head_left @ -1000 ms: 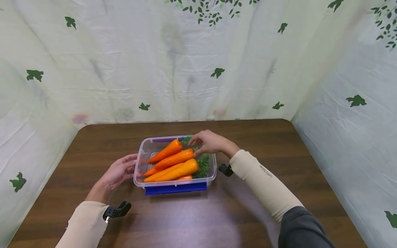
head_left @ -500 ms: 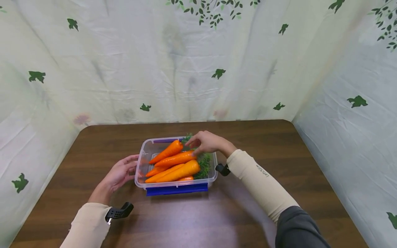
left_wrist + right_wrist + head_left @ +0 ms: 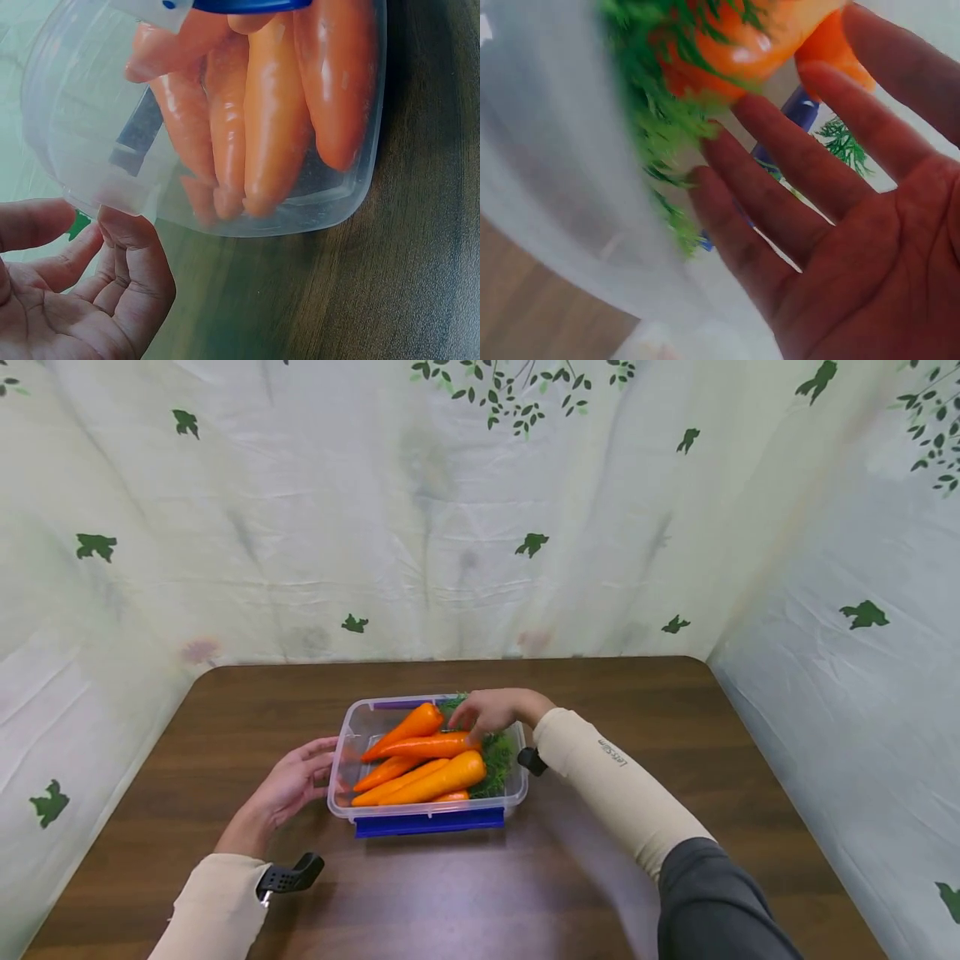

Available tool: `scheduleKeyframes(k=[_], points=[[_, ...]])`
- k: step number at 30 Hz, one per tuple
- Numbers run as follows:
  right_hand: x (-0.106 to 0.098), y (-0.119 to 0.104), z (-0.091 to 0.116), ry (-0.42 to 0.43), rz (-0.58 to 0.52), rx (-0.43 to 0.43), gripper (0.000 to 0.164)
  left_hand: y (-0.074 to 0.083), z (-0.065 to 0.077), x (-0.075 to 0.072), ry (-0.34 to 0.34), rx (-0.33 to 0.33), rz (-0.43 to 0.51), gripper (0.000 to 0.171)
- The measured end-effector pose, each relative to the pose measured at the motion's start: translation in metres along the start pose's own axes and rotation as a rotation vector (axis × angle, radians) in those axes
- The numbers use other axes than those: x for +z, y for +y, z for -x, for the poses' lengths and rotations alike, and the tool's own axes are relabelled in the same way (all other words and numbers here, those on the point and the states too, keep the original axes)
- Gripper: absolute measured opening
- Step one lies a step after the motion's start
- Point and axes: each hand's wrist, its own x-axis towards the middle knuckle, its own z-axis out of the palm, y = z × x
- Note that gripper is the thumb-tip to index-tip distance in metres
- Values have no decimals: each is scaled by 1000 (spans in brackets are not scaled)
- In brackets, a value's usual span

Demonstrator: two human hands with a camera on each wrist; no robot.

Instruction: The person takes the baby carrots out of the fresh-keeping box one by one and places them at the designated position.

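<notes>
Orange carrots (image 3: 438, 777) with green tops (image 3: 491, 764) lie in a clear plastic box (image 3: 345, 812) with a blue front clip. My left hand (image 3: 300, 777) has its fingertips at the box's left end. In the left wrist view, the thumb (image 3: 45, 223) and a bent finger (image 3: 135, 236) are close to the box wall. Over the right side of the box, my right hand (image 3: 495, 708) reaches down, thumb at the thick end of a middle carrot (image 3: 427, 746). Its fingers (image 3: 802, 157) are extended and spread in the right wrist view.
The box stands on a dark brown wooden table (image 3: 600, 693). A pale curtain (image 3: 465, 568) with leaf prints hangs behind and at both sides. Another carrot (image 3: 408, 731) lies at the back of the box, with green leaves at its end.
The middle carrot has swung, its tip moving back so that it lies more level across the box. My right hand has lowered slightly; my left hand keeps its place at the box.
</notes>
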Motion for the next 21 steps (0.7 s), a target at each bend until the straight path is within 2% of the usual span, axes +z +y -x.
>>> scheduleKeyframes(k=[3,7,11,17,21], points=[[-4,-4,-7,-73,28,37,45,0,0,-1,1,-7,-10,57],[-6,-7,-15,-143,-12,88,51,0,0,-1,4,-4,-16,55],[-5,-3,-20,-190,-130,138,56,-2,0,-1,1,0,-14,54],[-2,4,-26,-268,-368,160,54,-1,1,-2,2,2,4,54],[-1,5,-28,-292,-417,157,54,-1,0,-3,-18,17,26,54]])
